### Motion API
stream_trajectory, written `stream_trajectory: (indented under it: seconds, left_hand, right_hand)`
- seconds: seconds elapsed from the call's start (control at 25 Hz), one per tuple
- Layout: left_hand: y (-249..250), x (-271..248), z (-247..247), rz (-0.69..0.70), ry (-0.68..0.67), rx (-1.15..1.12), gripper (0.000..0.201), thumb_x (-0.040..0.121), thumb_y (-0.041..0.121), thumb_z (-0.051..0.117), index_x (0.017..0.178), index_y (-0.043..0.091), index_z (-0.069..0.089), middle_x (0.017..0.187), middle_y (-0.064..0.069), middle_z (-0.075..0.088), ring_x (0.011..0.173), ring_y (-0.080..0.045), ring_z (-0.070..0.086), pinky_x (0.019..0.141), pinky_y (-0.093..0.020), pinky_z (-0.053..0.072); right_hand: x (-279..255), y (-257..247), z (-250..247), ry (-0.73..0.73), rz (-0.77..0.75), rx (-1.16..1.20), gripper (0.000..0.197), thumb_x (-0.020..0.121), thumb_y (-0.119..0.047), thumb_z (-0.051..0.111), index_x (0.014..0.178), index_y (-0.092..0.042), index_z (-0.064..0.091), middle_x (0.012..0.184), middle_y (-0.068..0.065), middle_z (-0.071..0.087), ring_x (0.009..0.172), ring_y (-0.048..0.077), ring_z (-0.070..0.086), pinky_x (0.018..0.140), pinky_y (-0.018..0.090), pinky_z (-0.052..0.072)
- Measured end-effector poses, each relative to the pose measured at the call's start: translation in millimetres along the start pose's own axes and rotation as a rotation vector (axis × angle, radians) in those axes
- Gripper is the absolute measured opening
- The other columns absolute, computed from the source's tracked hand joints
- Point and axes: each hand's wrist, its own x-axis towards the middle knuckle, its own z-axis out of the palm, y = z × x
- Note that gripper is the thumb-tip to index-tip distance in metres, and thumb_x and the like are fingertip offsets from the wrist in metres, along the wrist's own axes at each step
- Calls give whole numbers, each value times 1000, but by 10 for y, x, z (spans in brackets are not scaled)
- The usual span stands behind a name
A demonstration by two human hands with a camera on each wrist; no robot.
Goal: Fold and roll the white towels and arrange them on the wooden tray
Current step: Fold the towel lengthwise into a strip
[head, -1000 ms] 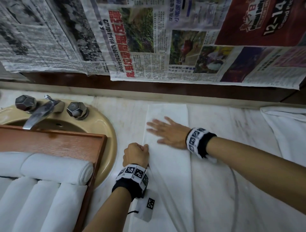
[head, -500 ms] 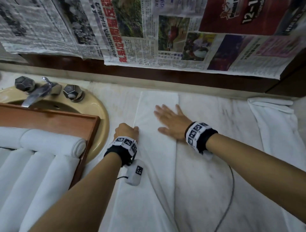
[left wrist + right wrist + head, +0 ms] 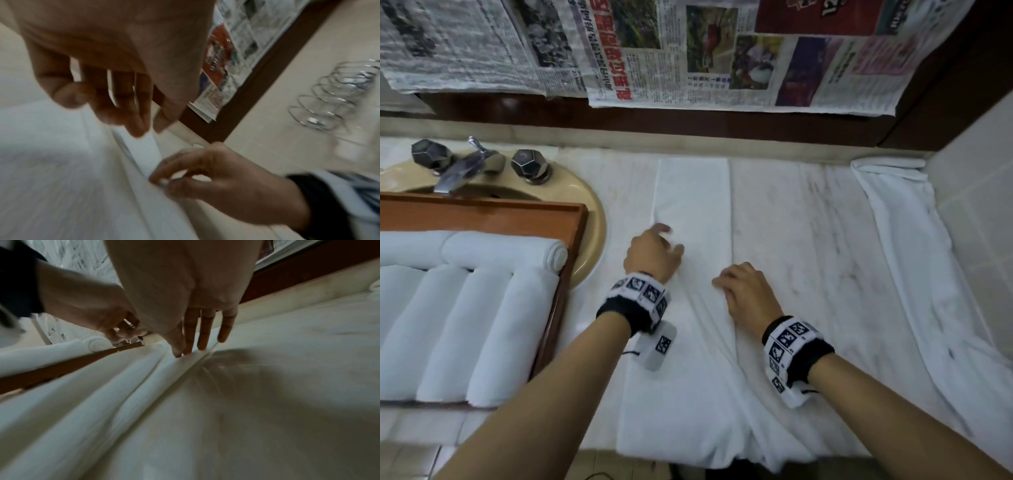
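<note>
Head view: hands (image 3: 654, 253) mid-towel (image 3: 693, 192).

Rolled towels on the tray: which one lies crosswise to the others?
The far roll, nearest the faucet. It lies across the tray with its spiral end facing right; the other rolls lie side by side, running front to back.

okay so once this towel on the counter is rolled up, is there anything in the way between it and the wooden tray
Nothing visible blocks the way. The folded towel lies on the marble counter just right of the wooden tray; only the tray's raised rim lies between. Rolled towels already fill much of the tray.
</note>
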Motion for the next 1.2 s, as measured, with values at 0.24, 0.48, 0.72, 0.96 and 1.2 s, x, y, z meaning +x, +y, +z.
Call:
stream_trajectory:
  seconds: [0.24, 0.48, 0.72, 0.96, 1.2]
  left_hand:
    - [-169, -1027, 274, 377, -593, 364, 22, 76, 28, 63, 94, 37, 71, 88, 13, 66, 84, -12, 63, 75, -27, 52]
    - [-405, -1116, 238, 432, -523, 322, 14, 72, 33, 66, 86, 33, 68, 78, 12, 64, 78, -12, 61, 68, -26, 49]
    - [-911, -1163, -8, 317, -437, 314, 16, 64, 42, 62, 73, 29, 63, 66, 11, 61, 71, -12, 60, 59, -23, 41]
    - [-755, -1614, 220, 581, -632, 275, 37, 68, 26, 63, 104, 27, 68, 64, 8, 61, 64, -12, 59, 68, -30, 54]
    - [-1027, -1611, -68, 329, -724, -64, 34, 83, 32, 67, 68, 2, 69, 54, -17, 63, 40, -19, 47, 45, -25, 40]
  right_hand:
    - [-283, -177, -52, -232, 142, -83, 39, 89, -14, 60, 127, -25, 59, 130, -15, 53, 127, 14, 39, 100, 40, 29]
    - [-326, -240, -183, -524, 221, -218, 85, 84, -37, 69, 153, -25, 22, 160, -13, 14, 146, 9, 12, 116, 60, -1]
    - [-357, -278, -205, -581, 239, -183, 91, 85, -28, 71, 155, -23, 14, 162, -12, 3, 147, 10, 10, 116, 60, 1]
    - [-601, -447, -86, -313, 197, -20, 37, 86, -2, 63, 122, -10, 57, 125, 3, 47, 110, 24, 54, 93, 41, 46]
    - [-832, -623, -80, -427, 194, -222, 73, 81, -41, 71, 140, -12, 39, 139, 1, 34, 128, 22, 35, 110, 42, 27]
